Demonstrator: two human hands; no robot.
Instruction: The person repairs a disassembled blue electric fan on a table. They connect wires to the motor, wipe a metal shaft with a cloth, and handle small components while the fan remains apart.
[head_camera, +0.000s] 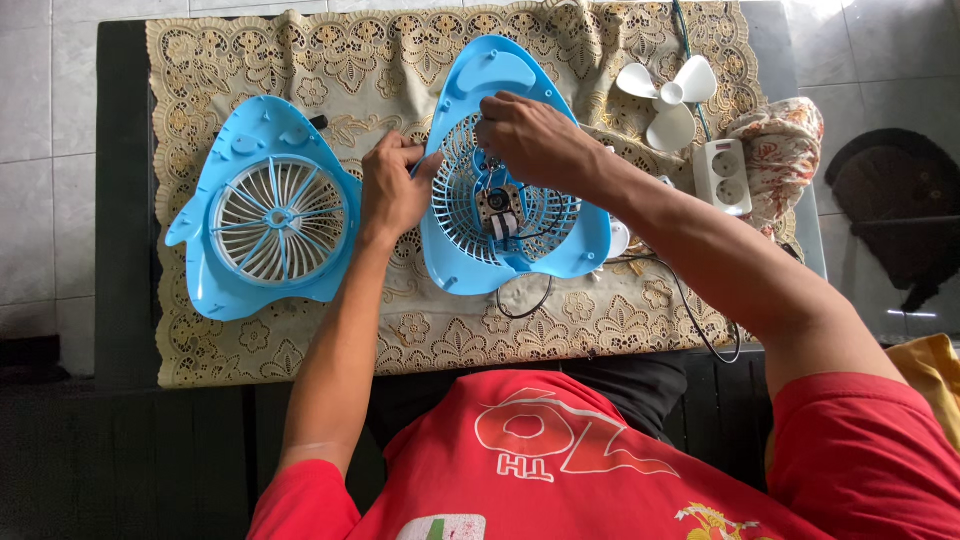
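Rear fan shell (520, 255): light blue, round grille, small motor inside; mid-tabletop.
Left hand (393, 190): fingers closed on shell's left rim.
Right hand (530, 135): fingers pinched at the grille.
Room: front grille (270, 215) near left edge.

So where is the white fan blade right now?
In the head view, the white fan blade lies upper right on the lace cloth, just above the white power strip.

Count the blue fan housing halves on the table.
2. One blue housing half with a white grille lies at the left of the lace cloth; the other housing half sits mid-table, under the left hand and right hand.
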